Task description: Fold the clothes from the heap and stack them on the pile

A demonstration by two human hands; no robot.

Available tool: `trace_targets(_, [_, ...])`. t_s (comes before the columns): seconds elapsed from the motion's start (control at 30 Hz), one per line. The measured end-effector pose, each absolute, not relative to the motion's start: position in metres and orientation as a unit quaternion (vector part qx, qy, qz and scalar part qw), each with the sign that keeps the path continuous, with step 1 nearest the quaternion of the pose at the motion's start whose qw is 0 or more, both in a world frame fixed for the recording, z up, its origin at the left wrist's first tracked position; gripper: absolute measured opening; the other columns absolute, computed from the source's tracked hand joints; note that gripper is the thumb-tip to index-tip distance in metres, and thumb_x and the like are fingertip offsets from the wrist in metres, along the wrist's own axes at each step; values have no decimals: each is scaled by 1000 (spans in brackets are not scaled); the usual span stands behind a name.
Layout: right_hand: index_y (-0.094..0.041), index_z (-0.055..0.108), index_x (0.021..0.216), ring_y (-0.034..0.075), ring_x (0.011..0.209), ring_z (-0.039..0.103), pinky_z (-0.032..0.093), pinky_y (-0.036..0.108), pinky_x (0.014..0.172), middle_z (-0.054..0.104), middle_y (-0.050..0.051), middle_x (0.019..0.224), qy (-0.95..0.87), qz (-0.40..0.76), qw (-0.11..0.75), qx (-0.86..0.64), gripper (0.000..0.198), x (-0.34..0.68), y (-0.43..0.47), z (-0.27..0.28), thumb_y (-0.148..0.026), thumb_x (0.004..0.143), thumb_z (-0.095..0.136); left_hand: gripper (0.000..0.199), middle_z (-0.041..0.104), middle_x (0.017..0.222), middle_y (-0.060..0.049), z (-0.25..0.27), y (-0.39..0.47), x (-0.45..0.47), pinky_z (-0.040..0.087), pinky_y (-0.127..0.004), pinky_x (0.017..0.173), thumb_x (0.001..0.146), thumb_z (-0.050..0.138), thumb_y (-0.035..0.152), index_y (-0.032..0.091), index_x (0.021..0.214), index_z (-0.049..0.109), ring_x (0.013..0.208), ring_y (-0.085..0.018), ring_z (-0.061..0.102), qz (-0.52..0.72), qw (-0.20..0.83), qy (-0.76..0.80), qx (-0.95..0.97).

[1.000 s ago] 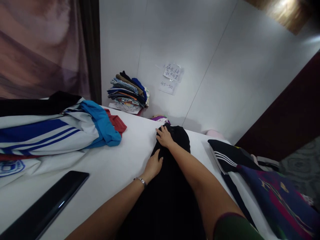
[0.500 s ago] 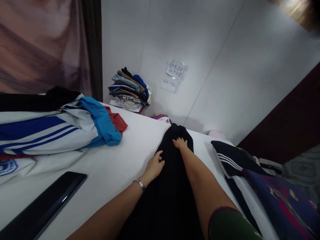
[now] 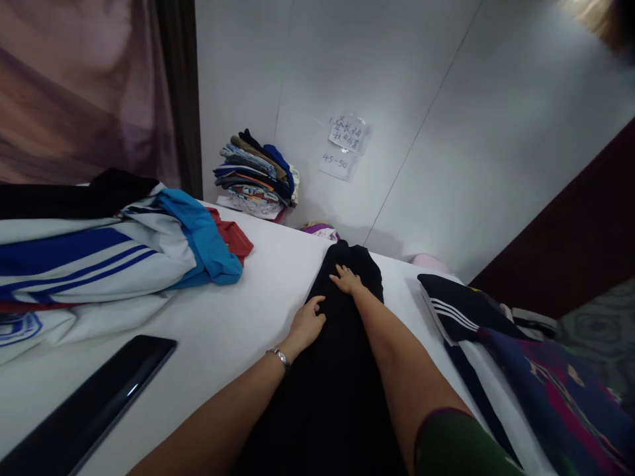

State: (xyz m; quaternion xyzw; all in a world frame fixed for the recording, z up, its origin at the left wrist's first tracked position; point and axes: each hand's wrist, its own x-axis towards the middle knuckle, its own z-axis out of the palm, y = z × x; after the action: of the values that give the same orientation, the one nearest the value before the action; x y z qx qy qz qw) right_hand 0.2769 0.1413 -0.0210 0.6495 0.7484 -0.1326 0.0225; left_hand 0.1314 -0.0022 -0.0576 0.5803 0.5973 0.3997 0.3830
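A long black garment [image 3: 337, 370] lies stretched away from me down the middle of a white table [image 3: 238, 324]. My left hand [image 3: 306, 322] rests flat on its left edge, fingers spread, with a metal bracelet on the wrist. My right hand [image 3: 346, 279] presses palm down on the garment farther out, near its far end. Neither hand grips the cloth.
A heap of white, blue-striped and bright blue clothes [image 3: 114, 251] with a red piece [image 3: 233, 238] lies at the left. A dark flat tablet [image 3: 84, 410] sits near left. Folded clothes [image 3: 255, 175] are stacked against the wall. Black striped and patterned garments [image 3: 496, 330] lie at the right.
My right hand slid over the far end of the black garment, first to the right, then slightly back and left. My left hand stayed on the left edge.
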Motion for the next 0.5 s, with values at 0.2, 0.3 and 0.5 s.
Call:
trace_targets(0.2, [-23,35,147,26,148,16,10,53,116,28,9,158,759,-116,-28,640,58,286,88,3,-52,98,30,52,63,97,-5,-57,-1,132,45,-26,74,74,54,9,19,125,59,82,-15,59,395,379,599,584])
trace_targets(0.3, [-20,38,146,26,149,11,9,50,118,23,11,159,765,-147,-91,620,62,304,25,-3,-52,94,41,51,63,97,-5,-55,-1,131,46,-27,78,74,55,9,19,124,60,85,-16,59,399,379,596,585])
trace_targets(0.5, [-23,44,143,23,148,13,19,43,119,17,8,161,689,-352,-250,583,68,338,-116,-20,-56,85,54,49,60,92,-3,-50,-2,131,46,-25,74,75,55,10,19,123,59,80,-14,57,407,403,592,567])
